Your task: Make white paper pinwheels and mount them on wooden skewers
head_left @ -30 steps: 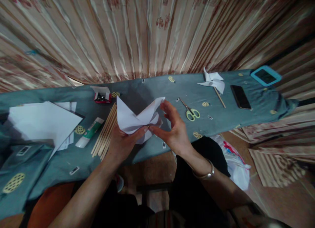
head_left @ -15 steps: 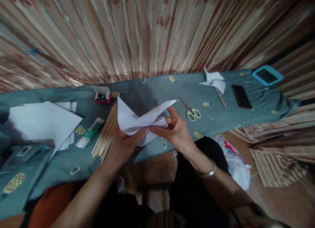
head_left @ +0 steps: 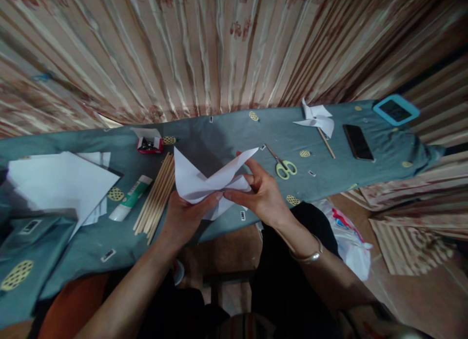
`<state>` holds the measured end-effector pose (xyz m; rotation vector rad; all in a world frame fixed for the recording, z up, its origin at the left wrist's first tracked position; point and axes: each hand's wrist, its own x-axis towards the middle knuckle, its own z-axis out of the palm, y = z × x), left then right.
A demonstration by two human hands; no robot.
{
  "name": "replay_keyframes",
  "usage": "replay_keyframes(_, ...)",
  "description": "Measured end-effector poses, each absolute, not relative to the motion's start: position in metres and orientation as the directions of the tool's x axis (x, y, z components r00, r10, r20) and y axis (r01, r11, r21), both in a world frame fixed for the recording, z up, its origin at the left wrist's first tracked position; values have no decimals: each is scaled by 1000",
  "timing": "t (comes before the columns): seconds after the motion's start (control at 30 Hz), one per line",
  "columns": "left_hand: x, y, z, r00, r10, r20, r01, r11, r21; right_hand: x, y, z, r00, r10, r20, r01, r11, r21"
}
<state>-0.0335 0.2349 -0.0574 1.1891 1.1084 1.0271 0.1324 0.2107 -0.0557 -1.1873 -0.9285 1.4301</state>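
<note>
A white paper pinwheel (head_left: 210, 185), its corners curled toward the centre, is held above the front edge of the cloth. My left hand (head_left: 186, 214) grips it from the left, with the thumb pressed near the centre. From the right, my right hand (head_left: 263, 192) pinches the same centre, and its index finger touches a raised blade. Something small shows between the two thumb tips, too small to name. Left of my left hand lies a bundle of wooden sticks (head_left: 156, 197). Green-handled scissors (head_left: 283, 166) rest to the right of the paper.
White paper sheets (head_left: 62, 183) and a glue stick (head_left: 130, 197) lie left. An open red box (head_left: 149, 143) holds small dark items. At right are a pinwheel on a stick (head_left: 317, 120), a phone (head_left: 358, 142) and a blue-framed device (head_left: 396, 109). A pleated curtain (head_left: 204, 46) hangs behind.
My right index finger has shifted slightly left along the raised blade. Both thumbs stay at the paper's centre. The view has moved slightly.
</note>
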Motion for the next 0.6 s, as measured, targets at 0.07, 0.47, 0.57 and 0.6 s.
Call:
replay_keyframes(0.07, -34, 235, -58, 166, 981, -101, -17, 106, 994, 131, 210, -57, 8, 983, -185, -222, -179, -958)
replay_keyframes(0.47, -36, 236, -74, 129, 991, -35, 73, 25, 997, 125, 210, -64, 99, 977, -191, -196, -169, -966)
replay_keyframes(0.57, -36, 235, -74, 121, 992, -44, 83, 34, 996, 125, 210, -64, 116, 973, -202, -198, -177, -964)
replay_keyframes(0.6, -36, 235, -74, 115, 992, -48, 87, 38, 996, 125, 209, -64, 117, 972, -204, -196, -179, -964)
